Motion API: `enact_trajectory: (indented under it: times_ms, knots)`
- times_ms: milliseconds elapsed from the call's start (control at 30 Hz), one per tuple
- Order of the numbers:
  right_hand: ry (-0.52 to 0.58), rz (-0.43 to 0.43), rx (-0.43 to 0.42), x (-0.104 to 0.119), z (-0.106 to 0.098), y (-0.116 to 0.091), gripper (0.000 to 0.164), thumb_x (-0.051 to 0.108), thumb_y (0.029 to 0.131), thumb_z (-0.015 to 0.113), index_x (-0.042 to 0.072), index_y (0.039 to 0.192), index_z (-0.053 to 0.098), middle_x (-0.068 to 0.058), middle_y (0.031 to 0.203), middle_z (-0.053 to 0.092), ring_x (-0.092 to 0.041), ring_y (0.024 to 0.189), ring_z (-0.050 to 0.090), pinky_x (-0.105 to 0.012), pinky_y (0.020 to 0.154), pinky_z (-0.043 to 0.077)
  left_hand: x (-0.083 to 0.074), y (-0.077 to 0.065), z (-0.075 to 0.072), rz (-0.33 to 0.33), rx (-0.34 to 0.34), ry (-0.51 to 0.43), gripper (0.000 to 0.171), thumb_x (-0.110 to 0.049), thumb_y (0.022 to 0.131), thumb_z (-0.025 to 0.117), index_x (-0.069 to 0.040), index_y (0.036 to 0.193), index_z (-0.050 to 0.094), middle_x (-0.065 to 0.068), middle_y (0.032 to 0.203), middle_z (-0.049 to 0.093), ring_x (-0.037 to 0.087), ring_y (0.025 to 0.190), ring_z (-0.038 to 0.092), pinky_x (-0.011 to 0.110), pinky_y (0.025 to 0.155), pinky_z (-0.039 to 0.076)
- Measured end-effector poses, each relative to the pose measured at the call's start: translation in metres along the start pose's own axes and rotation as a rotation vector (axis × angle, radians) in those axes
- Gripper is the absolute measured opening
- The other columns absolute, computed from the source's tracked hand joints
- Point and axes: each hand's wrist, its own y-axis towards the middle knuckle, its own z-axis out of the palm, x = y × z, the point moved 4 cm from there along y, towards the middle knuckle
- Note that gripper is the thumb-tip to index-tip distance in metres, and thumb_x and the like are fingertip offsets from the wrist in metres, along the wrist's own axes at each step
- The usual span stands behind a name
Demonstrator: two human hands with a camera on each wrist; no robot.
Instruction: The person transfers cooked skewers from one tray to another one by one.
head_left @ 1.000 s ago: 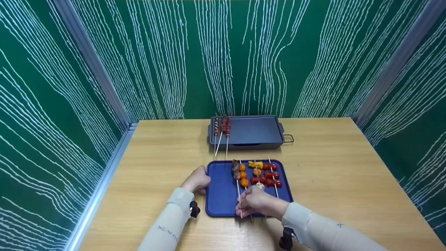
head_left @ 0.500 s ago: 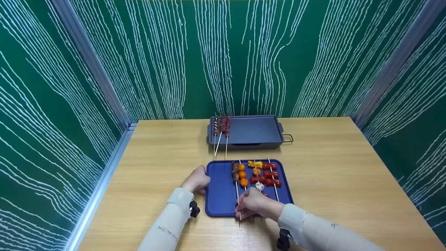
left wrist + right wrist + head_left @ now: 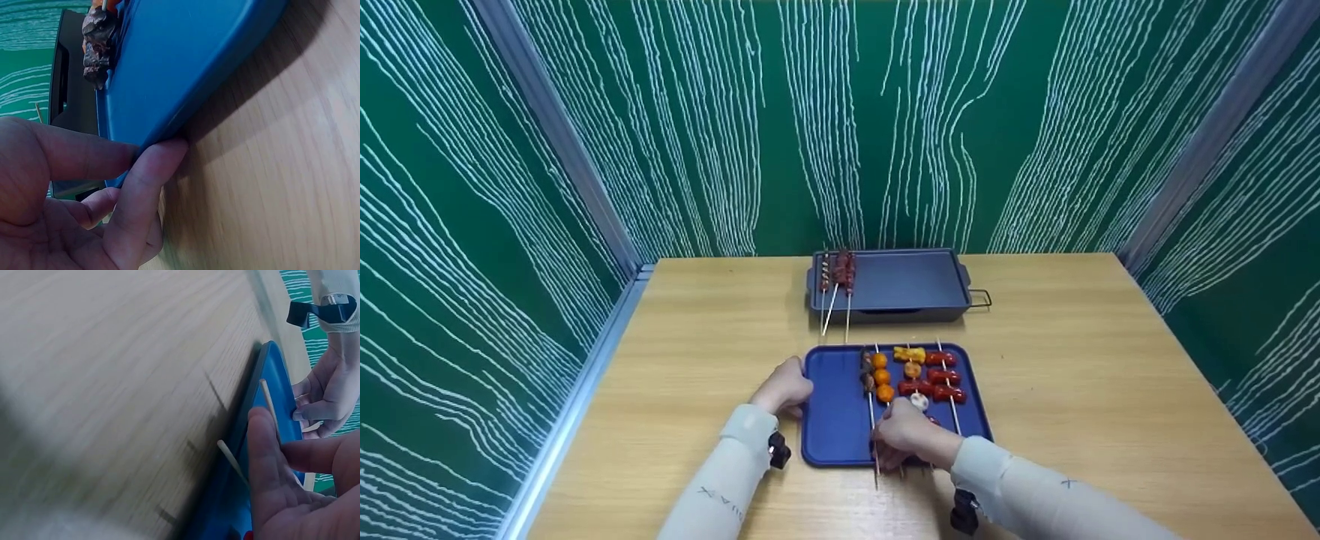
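A blue tray lies on the wooden table. My left hand pinches its left rim; in the left wrist view, thumb and finger meet at the tray edge. Over the tray's front edge, my right hand pinches the stick of a dark meat skewer, whose bare end sticks out past the fingers. Right of it lie a skewer of orange balls, a mixed skewer with yellow, red and white pieces and a red sausage skewer. The right hand hides parts of their sticks.
Behind the tray stands a dark grill with a wire handle on its right. Several browned meat skewers lie at its left, sticks overhanging the front. Green patterned walls enclose the table.
My right hand has shifted slightly left, and the dark meat skewer has slid a little toward me, its stick end further past the tray's front edge. The left hand stays on the rim.
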Motion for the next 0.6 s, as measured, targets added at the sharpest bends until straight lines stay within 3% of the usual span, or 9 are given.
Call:
enact_trajectory:
  times_ms: [233, 600]
  knots:
    - [-0.189, -0.047, -0.068, 0.004, 0.0, 0.006, 0.027, -0.006, 0.091, 0.062, -0.004, 0.065, 0.068, -0.016, 0.054, 0.069, -0.023, 0.047, 0.072, -0.035, 0.047, 0.064, -0.001, 0.0, 0.001, 0.003, 0.006, 0.018, 0.026, 0.004, 0.09, 0.044, 0.004, 0.114, 0.055, 0.019, 0.102, 0.06, 0.023, 0.057, 0.064, 0.034, 0.044, 0.062]
    - [-0.228, -0.058, -0.065, 0.005, 0.0, 0.011, 0.022, -0.006, 0.087, 0.068, -0.003, 0.066, 0.066, -0.013, 0.052, 0.068, -0.022, 0.045, 0.071, -0.035, 0.044, 0.063, -0.003, -0.002, -0.002, 0.009, 0.001, 0.022, 0.03, 0.004, 0.09, 0.045, 0.005, 0.118, 0.055, 0.02, 0.106, 0.061, 0.025, 0.06, 0.066, 0.034, 0.046, 0.063]
